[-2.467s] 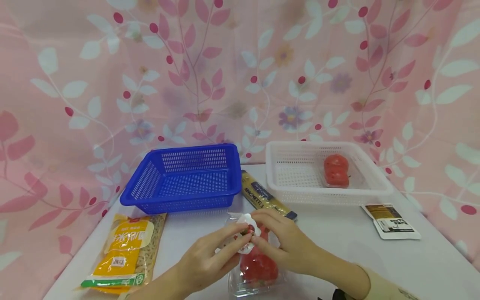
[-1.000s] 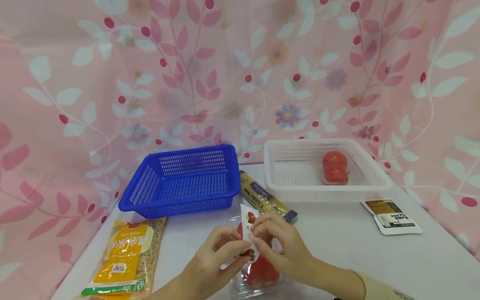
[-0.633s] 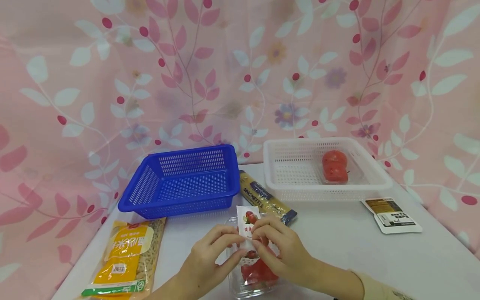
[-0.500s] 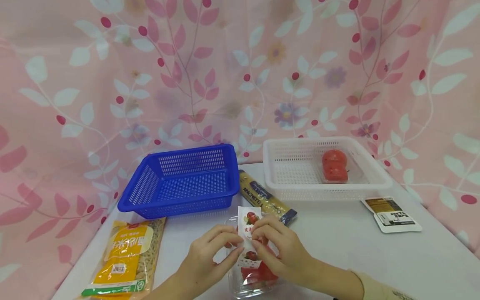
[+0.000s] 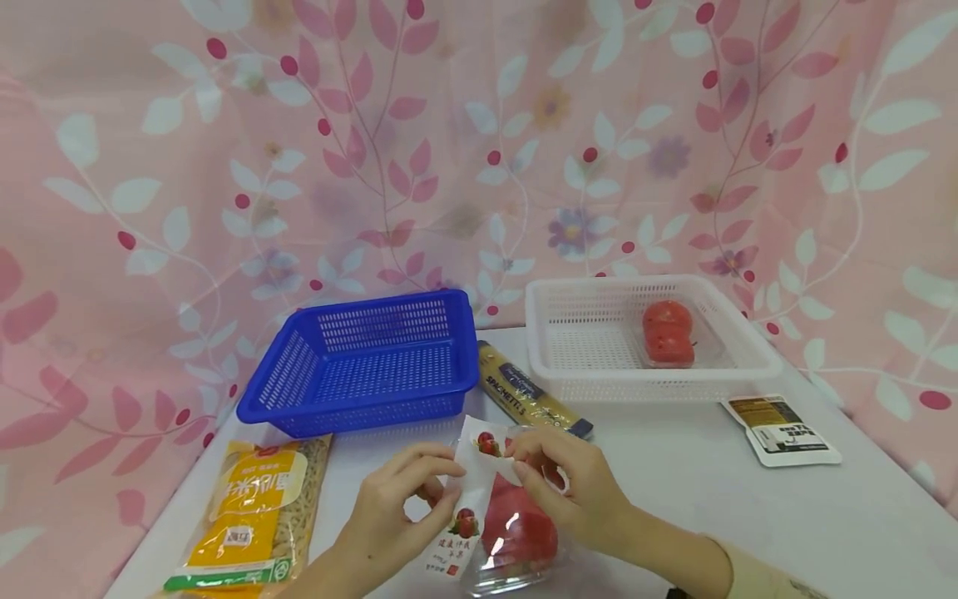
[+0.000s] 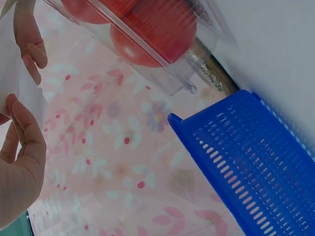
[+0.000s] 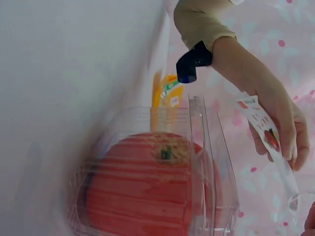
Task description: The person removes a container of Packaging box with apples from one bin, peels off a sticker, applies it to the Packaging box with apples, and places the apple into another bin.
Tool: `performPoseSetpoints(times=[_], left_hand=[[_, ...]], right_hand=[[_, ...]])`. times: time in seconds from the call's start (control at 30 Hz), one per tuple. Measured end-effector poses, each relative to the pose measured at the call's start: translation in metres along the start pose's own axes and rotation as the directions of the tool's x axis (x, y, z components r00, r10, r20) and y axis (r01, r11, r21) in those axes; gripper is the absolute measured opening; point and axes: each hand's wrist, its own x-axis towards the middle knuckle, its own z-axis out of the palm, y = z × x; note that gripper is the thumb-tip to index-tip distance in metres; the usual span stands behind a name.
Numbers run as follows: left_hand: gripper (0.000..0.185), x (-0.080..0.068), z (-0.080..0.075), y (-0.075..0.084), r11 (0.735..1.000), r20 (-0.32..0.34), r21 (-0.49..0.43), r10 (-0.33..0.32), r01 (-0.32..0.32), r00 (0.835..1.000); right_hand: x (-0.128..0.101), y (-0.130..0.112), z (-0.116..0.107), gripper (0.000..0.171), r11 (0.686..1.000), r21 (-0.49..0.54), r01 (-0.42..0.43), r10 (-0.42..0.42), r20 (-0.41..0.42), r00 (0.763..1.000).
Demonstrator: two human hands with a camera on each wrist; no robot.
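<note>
In the head view my left hand (image 5: 397,499) pinches the left edge of a white paper label (image 5: 441,545) printed with red fruit and characters. My right hand (image 5: 576,482) pinches the label's right side, where the paper folds over. Below and behind it, a clear plastic clamshell box (image 5: 509,578) stands on the table with red tomatoes (image 5: 520,520) inside. The right wrist view shows the label (image 7: 268,137) nearly edge-on in the left hand (image 7: 280,113), apart from the box (image 7: 197,162). Paper and fingers hide part of the box.
A blue basket (image 5: 359,408) stands back left, a white basket (image 5: 651,383) back right with another tomato box (image 5: 669,337). A spaghetti pack (image 5: 527,395) lies between them. A yellow grain bag (image 5: 250,507) lies at left, a small pouch (image 5: 782,433) at right.
The label has gone from being narrow and upright between both hands to spreading wider, with its lower end swung to the left. The left hand has moved slightly left and the hands are farther apart.
</note>
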Motion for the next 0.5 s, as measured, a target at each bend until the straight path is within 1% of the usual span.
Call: performPoseSetpoints(times=[0.07, 0.2, 0.37, 0.5], left_hand=[[0.037, -0.001, -0.004, -0.002, 0.999, -0.022, 0.035, -0.021, 0.022, 1.000], [0.040, -0.005, -0.015, -0.005, 0.991, -0.050, 0.109, -0.075, 0.080, 0.996], [0.044, -0.011, -0.025, -0.012, 0.976, -0.088, 0.198, -0.079, 0.095, 0.993], [0.044, -0.015, -0.032, -0.016, 0.963, -0.104, 0.248, -0.082, 0.106, 0.991]], right_hand=[[0.002, 0.001, -0.003, 0.021, 1.000, 0.000, -0.023, 0.023, -0.013, 1.000], [0.005, 0.002, -0.007, 0.022, 0.998, -0.003, -0.063, 0.063, -0.032, 0.998], [0.005, 0.005, -0.010, 0.022, 0.996, -0.011, -0.091, 0.090, -0.063, 0.994], [0.006, 0.007, -0.011, 0.022, 0.993, -0.024, -0.112, 0.110, -0.074, 0.991]])
